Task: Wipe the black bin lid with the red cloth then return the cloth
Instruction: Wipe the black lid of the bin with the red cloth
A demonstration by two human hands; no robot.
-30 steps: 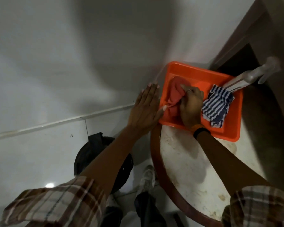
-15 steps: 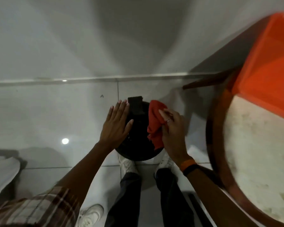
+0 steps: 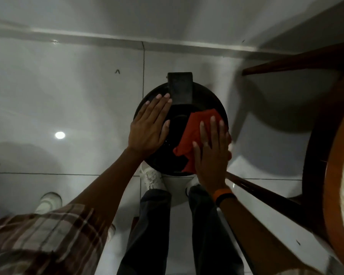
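The round black bin lid [image 3: 175, 124] lies below me on the white tiled floor, its hinge block at the far edge. The red cloth [image 3: 195, 132] is spread on the lid's right half. My right hand [image 3: 212, 153] lies flat on the cloth, fingers straight, pressing it against the lid. My left hand [image 3: 149, 126] rests flat on the lid's left side, fingers apart, holding nothing. Part of the cloth is hidden under my right palm.
A round wooden table [image 3: 330, 175] with a pale top fills the right edge, its legs [image 3: 266, 191] running near the bin. My feet in white shoes [image 3: 152, 178] stand just before the bin. Another white shoe [image 3: 48, 202] is at lower left.
The view swung from the orange tray on the table down to the bin. My right hand carried the cloth from the tray onto the lid and flattened on it; my left hand settled on the lid.
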